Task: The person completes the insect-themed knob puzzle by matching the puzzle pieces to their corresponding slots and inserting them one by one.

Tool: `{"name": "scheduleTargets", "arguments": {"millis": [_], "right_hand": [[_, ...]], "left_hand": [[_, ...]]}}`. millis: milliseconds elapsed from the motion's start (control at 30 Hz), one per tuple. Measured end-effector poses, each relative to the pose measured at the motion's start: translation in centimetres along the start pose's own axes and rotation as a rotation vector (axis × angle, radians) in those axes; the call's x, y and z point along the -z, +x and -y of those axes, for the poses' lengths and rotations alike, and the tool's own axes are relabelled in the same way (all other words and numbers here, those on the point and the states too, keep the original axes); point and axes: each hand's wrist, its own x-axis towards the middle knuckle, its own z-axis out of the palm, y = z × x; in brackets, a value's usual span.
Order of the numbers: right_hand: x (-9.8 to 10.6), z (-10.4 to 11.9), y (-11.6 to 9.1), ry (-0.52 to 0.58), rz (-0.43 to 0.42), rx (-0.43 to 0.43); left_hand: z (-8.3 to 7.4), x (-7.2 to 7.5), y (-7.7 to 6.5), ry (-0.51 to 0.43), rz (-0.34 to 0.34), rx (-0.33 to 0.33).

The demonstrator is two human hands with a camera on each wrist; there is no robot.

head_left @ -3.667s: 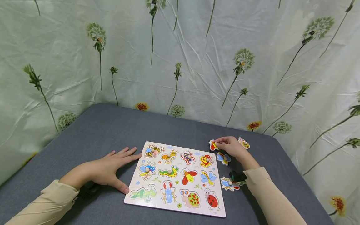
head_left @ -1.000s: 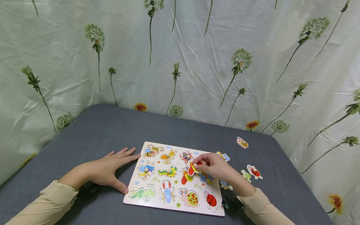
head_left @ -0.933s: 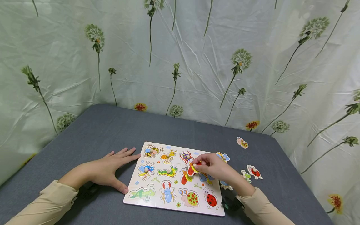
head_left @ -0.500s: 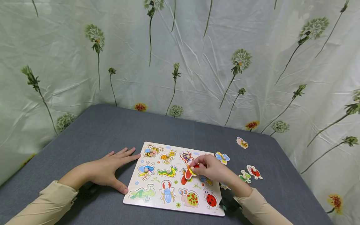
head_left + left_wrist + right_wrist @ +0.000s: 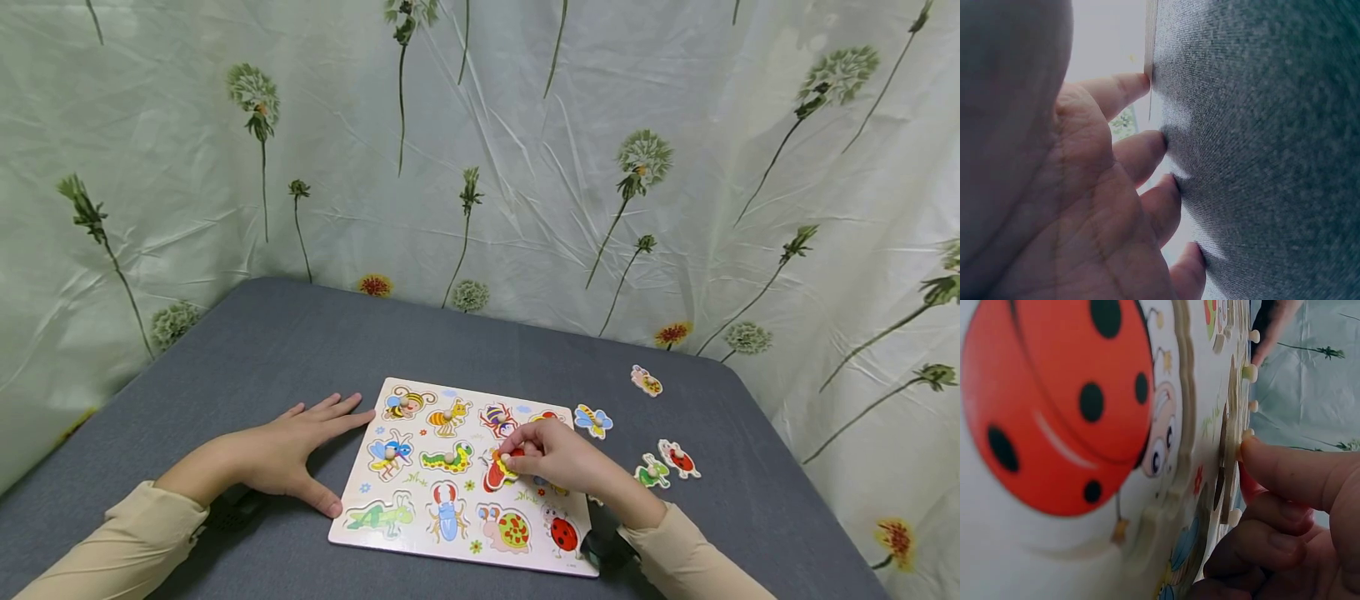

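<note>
While my left hand (image 5: 285,454) rests, fingers spread, at the left edge of the board (image 5: 525,560), the moth (image 5: 496,477) is at the middle row, just left of my nearer right hand (image 5: 558,454), which pinches its knob (image 5: 505,459); I cannot confirm seating.

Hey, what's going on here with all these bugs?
Somebody is filling a pale wooden bug puzzle board. The right hand pinches a red-and-yellow winged wooden insect piece over the board's middle row. The left hand lies spread at the board's left edge. Knobbed bugs, like the green caterpillar piece, already sit in the board. A pink snail piece, a blue-winged insect piece, a red ladybird piece and a green insect piece lie loose on the grey table beside it.
</note>
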Motion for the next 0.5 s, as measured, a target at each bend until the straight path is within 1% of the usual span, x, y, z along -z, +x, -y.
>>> {"name": "scheduleTargets", "arguments": {"millis": [267, 500], "right_hand": [[-0.01, -0.02, 0.17, -0.019, 0.018, 0.0], [-0.1, 0.08, 0.26, -0.013, 0.028, 0.005]], "left_hand": [[0.0, -0.01, 0.04, 0.006, 0.001, -0.001], [-0.04, 0.0, 0.04, 0.007, -0.004, -0.002]]}}
